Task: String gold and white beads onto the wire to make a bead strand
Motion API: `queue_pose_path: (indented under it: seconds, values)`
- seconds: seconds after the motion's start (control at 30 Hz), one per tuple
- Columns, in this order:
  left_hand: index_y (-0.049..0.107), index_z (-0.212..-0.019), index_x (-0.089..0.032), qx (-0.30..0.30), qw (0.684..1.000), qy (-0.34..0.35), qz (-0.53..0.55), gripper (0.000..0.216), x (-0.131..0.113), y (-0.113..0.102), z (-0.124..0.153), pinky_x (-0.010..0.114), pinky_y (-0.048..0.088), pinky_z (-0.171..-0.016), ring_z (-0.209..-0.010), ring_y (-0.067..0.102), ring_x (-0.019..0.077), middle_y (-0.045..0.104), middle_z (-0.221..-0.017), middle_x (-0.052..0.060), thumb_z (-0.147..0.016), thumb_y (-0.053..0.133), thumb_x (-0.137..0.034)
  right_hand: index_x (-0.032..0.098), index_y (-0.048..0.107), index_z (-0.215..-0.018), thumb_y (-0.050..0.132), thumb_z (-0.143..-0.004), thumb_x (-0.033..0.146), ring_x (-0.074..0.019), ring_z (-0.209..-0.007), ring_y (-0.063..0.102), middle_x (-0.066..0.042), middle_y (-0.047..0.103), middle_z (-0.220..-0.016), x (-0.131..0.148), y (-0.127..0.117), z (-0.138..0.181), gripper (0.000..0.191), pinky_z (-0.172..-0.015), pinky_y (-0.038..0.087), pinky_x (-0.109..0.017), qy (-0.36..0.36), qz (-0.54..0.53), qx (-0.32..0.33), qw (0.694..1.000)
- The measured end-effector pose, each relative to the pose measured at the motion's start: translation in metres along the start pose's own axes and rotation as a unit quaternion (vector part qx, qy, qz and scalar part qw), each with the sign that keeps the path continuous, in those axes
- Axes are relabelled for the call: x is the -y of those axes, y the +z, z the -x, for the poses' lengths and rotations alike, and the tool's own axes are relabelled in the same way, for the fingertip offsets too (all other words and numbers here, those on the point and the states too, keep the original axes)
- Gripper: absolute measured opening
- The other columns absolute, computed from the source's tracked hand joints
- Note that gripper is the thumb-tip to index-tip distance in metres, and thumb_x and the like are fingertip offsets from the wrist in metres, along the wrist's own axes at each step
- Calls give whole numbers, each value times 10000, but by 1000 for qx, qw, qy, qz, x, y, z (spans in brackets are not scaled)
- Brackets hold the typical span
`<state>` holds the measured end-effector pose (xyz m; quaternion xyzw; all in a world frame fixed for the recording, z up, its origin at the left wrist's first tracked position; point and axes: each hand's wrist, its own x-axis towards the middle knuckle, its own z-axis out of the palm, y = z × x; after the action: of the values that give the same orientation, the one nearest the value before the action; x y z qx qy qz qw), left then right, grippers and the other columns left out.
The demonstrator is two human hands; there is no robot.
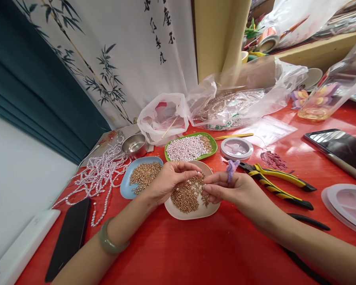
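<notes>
Your left hand, right hand: fingers nearly together above cream plate, gold beads; can't tell what's held.

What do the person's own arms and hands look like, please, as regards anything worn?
No sleeves show. Behind the left hand, a smooth, rounded green bangle circles the forearm, and a thin gold-coloured ring shows. The right hand has a fuzzy purple band around one finger.
</notes>
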<state>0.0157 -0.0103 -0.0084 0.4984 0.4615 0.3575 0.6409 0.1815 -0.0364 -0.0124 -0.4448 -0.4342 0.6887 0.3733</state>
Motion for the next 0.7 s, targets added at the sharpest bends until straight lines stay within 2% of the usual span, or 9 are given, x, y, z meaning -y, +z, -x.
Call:
queue_pose_path:
  seconds: [0.3, 0.53, 0.7]
  values:
    - [665, -711, -169, 6, 1000, 1, 2, 125, 0, 0, 0, 202, 204, -422, -450, 319, 34, 570, -609, -18, -614, 677, -248, 141, 655, -649, 701, -598, 176, -49, -439, 560, 22, 641, -496, 1, -1, 1, 77, -472, 448, -148, 15, -21, 5, 1000]
    - [672, -703, -176, 2, 1000, 10, -27, 114, -1, 1, 2, 198, 275, -451, -489, 370, 52, 584, -629, -6, -617, 674, -252, 142, 659, -639, 705, -594, 181, -44, -441, 553, 21, 644, -515, 1, 0, -1, 75, -474, 451, -147, 23, -27, 6, 999]
    - [668, -716, -182, 18, 998, 40, -54, 83, -2, 0, 3, 196, 341, -507, -535, 447, 59, 611, -662, -8, -646, 657, -226, 144, 653, -645, 701, -598, 186, -45, -451, 556, 12, 654, -551, 1, -1, -2, 79, -480, 458, -148, 24, -23, 9, 999]
